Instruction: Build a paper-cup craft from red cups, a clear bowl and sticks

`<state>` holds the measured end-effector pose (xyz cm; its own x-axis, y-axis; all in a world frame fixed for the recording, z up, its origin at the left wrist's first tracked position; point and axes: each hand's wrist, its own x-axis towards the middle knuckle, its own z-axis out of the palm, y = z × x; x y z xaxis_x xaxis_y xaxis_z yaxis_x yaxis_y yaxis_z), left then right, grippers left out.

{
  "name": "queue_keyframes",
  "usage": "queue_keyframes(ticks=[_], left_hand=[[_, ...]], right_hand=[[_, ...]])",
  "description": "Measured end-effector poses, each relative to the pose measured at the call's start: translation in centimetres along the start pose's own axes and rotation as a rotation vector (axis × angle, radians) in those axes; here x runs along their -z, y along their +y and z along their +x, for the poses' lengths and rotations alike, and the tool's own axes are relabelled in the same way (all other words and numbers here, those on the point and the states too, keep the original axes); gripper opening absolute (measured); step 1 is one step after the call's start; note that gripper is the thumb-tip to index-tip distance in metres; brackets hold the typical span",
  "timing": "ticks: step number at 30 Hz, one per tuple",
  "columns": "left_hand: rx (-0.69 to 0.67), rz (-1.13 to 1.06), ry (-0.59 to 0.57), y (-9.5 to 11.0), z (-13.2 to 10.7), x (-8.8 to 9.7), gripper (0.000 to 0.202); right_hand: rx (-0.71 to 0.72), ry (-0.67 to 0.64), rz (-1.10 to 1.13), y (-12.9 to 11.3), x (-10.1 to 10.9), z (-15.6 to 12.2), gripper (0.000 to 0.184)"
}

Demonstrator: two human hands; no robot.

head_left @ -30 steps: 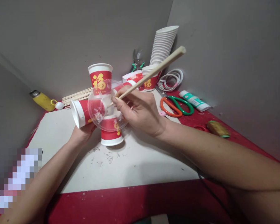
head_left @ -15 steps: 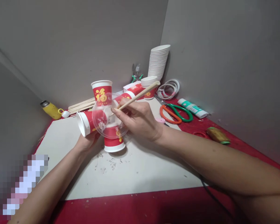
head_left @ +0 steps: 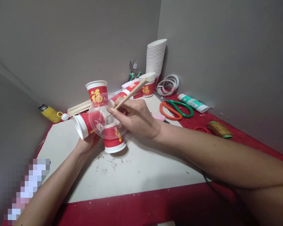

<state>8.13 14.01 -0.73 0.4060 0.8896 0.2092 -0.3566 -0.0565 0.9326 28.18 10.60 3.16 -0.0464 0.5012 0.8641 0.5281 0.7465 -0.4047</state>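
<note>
Several red-and-white paper cups with gold characters radiate around a clear round plastic lid [head_left: 96,125], making one joined cup piece. One cup [head_left: 99,94] points up, one cup [head_left: 79,125] to the left and one cup [head_left: 115,145] down; another lies partly behind my right hand. My left hand [head_left: 86,143] supports the piece from below and behind the left cup, its fingers mostly hidden. In my right hand [head_left: 139,119] a wooden chopstick [head_left: 133,91] is pinched, slanting up to the right. Its lower end is at the lid's middle. Whitish translucent clumps show around the lid.
Behind are stacked paper cups [head_left: 156,58], pliers [head_left: 135,72] and wooden sticks [head_left: 79,107]. Scissors [head_left: 171,111], a coiled white cord [head_left: 168,85], a green-white tube [head_left: 193,103] and a tape roll [head_left: 219,129] lie right. A yellow bottle [head_left: 50,113] is left. Crumbs dot the white board [head_left: 141,175].
The view has shifted slightly, so most things sit further left. The chopstick stands a little steeper in my right hand. Both hands keep their holds.
</note>
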Motion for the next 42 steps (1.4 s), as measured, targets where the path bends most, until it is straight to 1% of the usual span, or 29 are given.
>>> queue_keyframes(ticks=[6,13,17,21,25,29,32,37,42], left_hand=[[0.009,-0.002,0.006,0.1,0.1,-0.1,0.057],[-0.004,0.014,-0.016,0.1,0.2,-0.3,0.054],[0.028,0.012,-0.015,0.1,0.1,-0.3,0.055],[0.028,0.024,-0.006,0.2,0.1,-0.5,0.054],[0.033,0.042,-0.01,0.4,0.0,-0.7,0.049],[0.04,0.059,-0.011,0.6,-0.1,-0.9,0.053],[0.025,0.075,-0.017,0.6,-0.2,-0.9,0.057],[0.011,0.104,-0.041,0.6,-0.1,-0.8,0.055],[0.005,0.116,-0.026,0.7,-0.1,-0.9,0.055]], right_hand=[[0.0,-0.037,0.015,0.1,0.2,0.2,0.017],[-0.034,-0.213,0.016,0.0,1.1,0.9,0.012],[-0.06,-0.246,-0.036,-0.3,1.3,1.2,0.013],[-0.089,-0.281,-0.059,-0.6,1.4,1.4,0.015],[-0.082,-0.27,-0.033,-0.6,1.5,1.6,0.013],[-0.054,-0.239,-0.002,-0.5,1.5,1.7,0.011],[-0.064,-0.234,-0.006,-0.6,1.6,1.7,0.01],[-0.105,-0.241,-0.031,-0.8,1.6,1.7,0.011],[-0.07,-0.229,-0.03,-0.7,1.5,1.7,0.01]])
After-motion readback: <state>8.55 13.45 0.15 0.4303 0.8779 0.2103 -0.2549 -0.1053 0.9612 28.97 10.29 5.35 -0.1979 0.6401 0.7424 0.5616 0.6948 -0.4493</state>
